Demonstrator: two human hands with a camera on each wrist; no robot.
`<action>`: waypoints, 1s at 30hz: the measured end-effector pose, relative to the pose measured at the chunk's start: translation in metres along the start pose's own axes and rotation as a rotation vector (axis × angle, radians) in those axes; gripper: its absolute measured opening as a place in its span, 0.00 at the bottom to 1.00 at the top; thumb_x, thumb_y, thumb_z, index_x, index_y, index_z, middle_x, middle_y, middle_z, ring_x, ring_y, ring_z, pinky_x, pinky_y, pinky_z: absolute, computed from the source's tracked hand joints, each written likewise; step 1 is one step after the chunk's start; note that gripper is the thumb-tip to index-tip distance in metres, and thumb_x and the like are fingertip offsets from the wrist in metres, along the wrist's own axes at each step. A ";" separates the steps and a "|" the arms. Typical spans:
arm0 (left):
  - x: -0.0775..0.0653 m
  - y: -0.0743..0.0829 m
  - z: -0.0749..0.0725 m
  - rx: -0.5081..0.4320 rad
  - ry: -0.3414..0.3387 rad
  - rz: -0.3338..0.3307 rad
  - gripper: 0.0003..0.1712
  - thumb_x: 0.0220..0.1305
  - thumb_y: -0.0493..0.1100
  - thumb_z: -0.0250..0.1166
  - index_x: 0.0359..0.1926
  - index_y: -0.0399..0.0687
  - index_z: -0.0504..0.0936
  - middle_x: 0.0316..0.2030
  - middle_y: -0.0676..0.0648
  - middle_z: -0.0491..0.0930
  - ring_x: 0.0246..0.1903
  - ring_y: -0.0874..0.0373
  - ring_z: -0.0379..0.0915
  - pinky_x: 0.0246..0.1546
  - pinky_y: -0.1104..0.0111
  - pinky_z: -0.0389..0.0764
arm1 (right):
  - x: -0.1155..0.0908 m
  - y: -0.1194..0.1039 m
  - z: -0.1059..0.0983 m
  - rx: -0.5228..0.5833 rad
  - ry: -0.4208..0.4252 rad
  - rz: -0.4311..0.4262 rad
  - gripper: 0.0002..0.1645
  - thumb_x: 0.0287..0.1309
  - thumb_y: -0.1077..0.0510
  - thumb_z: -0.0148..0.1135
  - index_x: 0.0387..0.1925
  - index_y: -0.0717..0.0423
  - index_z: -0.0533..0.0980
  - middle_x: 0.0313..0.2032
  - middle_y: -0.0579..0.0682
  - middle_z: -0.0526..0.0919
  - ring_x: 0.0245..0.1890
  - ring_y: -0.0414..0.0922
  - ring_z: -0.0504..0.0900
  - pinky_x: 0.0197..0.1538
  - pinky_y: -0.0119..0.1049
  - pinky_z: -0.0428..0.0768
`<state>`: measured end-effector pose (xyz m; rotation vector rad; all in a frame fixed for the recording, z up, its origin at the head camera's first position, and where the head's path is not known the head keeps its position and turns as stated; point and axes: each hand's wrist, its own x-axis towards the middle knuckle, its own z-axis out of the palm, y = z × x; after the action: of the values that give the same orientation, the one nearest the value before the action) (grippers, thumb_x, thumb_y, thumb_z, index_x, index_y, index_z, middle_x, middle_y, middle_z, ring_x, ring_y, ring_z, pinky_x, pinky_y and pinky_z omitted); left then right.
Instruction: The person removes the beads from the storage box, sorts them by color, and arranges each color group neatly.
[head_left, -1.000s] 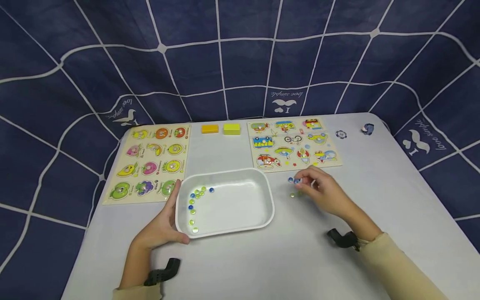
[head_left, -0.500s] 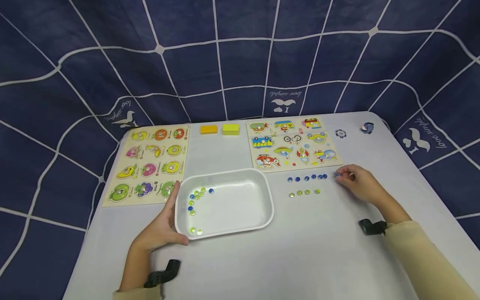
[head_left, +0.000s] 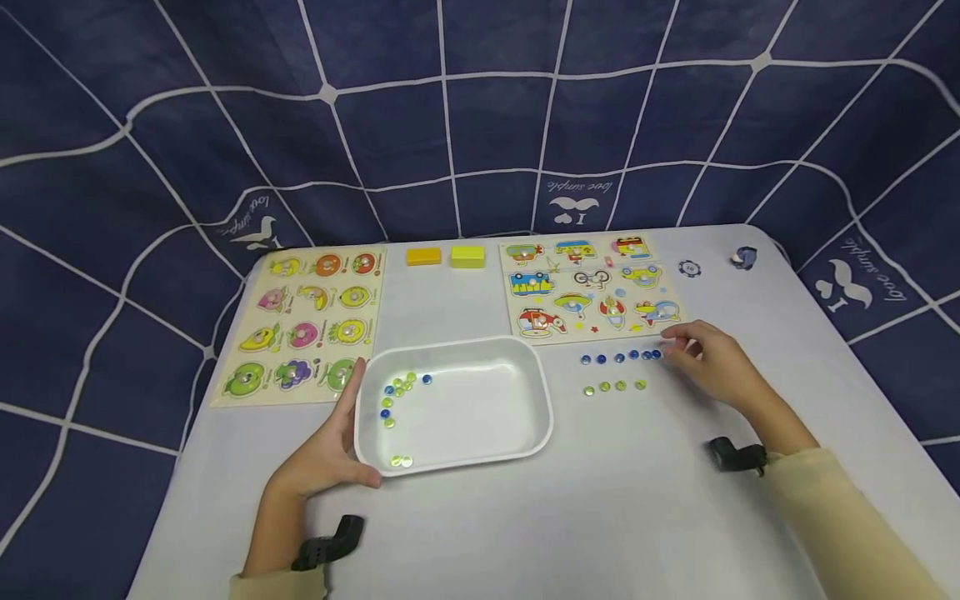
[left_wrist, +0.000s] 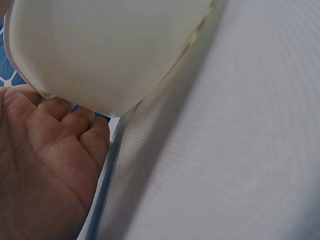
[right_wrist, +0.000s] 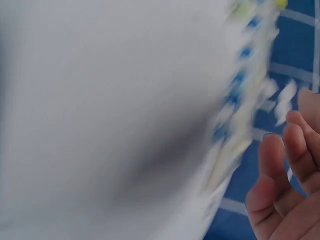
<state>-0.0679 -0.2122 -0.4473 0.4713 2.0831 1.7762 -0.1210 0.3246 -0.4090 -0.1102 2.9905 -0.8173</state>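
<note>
My left hand [head_left: 330,446] holds the short left end of a white rectangular tray [head_left: 459,467], thumb at the near corner, fingers along the side. Small yellow-green glass beads [head_left: 387,402] and a few blue ones [head_left: 427,379] lie in the tray's left part. Right of the tray, blue glass beads [head_left: 619,357] form a row, with a shorter row of yellow-green ones [head_left: 620,386] nearer me. My right hand [head_left: 712,367] hovers at the blue row's right end, fingers apart, holding nothing visible. In the right wrist view, motion blurs the blue beads [right_wrist: 245,52].
A fruit puzzle board [head_left: 300,321] lies at the back left and a vehicle puzzle board [head_left: 592,292] behind the bead rows. Orange [head_left: 423,256] and yellow [head_left: 468,257] blocks sit between them. A patterned chip [head_left: 689,268] and a small blue object [head_left: 744,257] are at the back right.
My right hand moved right along the blue row, setting out blue and yellow-green beads, then let go of the blue bead it pinched. The left hand stayed on the tray; some beads inside slid.
</note>
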 end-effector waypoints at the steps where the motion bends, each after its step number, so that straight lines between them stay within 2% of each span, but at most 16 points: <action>1: 0.000 0.000 0.000 0.001 0.000 0.002 0.86 0.27 0.33 0.82 0.72 0.72 0.26 0.75 0.60 0.28 0.74 0.47 0.24 0.62 0.83 0.57 | -0.001 -0.011 0.000 0.017 0.023 -0.037 0.18 0.61 0.53 0.61 0.51 0.55 0.76 0.35 0.49 0.74 0.37 0.45 0.72 0.33 0.27 0.71; 4: 0.001 0.001 0.000 0.003 -0.001 0.003 0.86 0.27 0.35 0.83 0.72 0.72 0.26 0.75 0.60 0.28 0.74 0.48 0.24 0.62 0.83 0.57 | -0.002 -0.051 0.006 0.078 0.054 -0.179 0.16 0.60 0.55 0.62 0.49 0.51 0.77 0.34 0.45 0.76 0.35 0.41 0.73 0.33 0.26 0.73; 6: 0.001 0.001 0.000 0.010 0.000 0.005 0.86 0.26 0.36 0.83 0.72 0.72 0.26 0.75 0.60 0.28 0.74 0.49 0.23 0.62 0.84 0.56 | -0.003 -0.081 0.014 0.124 0.031 -0.274 0.15 0.59 0.55 0.63 0.48 0.47 0.77 0.34 0.41 0.77 0.34 0.39 0.73 0.33 0.26 0.74; 9: 0.002 0.002 -0.001 0.014 0.001 0.006 0.86 0.26 0.36 0.83 0.72 0.72 0.27 0.75 0.60 0.28 0.74 0.50 0.23 0.62 0.84 0.56 | -0.004 -0.126 0.034 0.208 -0.072 -0.392 0.14 0.59 0.53 0.63 0.47 0.41 0.77 0.34 0.36 0.77 0.34 0.36 0.74 0.34 0.28 0.76; 12: 0.002 0.002 0.000 0.010 0.001 0.007 0.86 0.26 0.35 0.83 0.72 0.72 0.27 0.75 0.58 0.27 0.74 0.49 0.23 0.62 0.83 0.56 | -0.004 -0.167 0.059 0.267 -0.201 -0.465 0.13 0.59 0.51 0.62 0.46 0.39 0.77 0.35 0.33 0.77 0.35 0.34 0.74 0.37 0.29 0.78; 17: 0.001 0.002 0.000 0.006 -0.002 0.006 0.86 0.26 0.36 0.83 0.72 0.72 0.27 0.75 0.58 0.28 0.74 0.49 0.24 0.62 0.83 0.58 | -0.001 -0.219 0.101 0.237 -0.364 -0.545 0.11 0.60 0.50 0.62 0.45 0.41 0.79 0.34 0.31 0.77 0.34 0.31 0.74 0.40 0.26 0.76; 23: -0.001 0.002 0.000 0.021 -0.003 0.011 0.85 0.27 0.38 0.83 0.72 0.72 0.27 0.75 0.59 0.29 0.74 0.48 0.25 0.61 0.81 0.62 | 0.005 -0.246 0.142 0.204 -0.538 -0.581 0.12 0.57 0.51 0.65 0.44 0.46 0.80 0.31 0.34 0.77 0.29 0.31 0.72 0.37 0.22 0.73; 30: -0.001 -0.002 -0.002 0.020 -0.014 0.027 0.85 0.27 0.40 0.83 0.73 0.70 0.26 0.75 0.58 0.28 0.74 0.48 0.24 0.61 0.82 0.61 | 0.009 -0.255 0.168 0.190 -0.636 -0.613 0.13 0.52 0.53 0.69 0.41 0.46 0.82 0.28 0.36 0.77 0.30 0.30 0.72 0.38 0.20 0.72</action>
<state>-0.0679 -0.2144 -0.4494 0.5180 2.0957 1.7634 -0.1058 0.0202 -0.4237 -1.0862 2.2629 -0.8767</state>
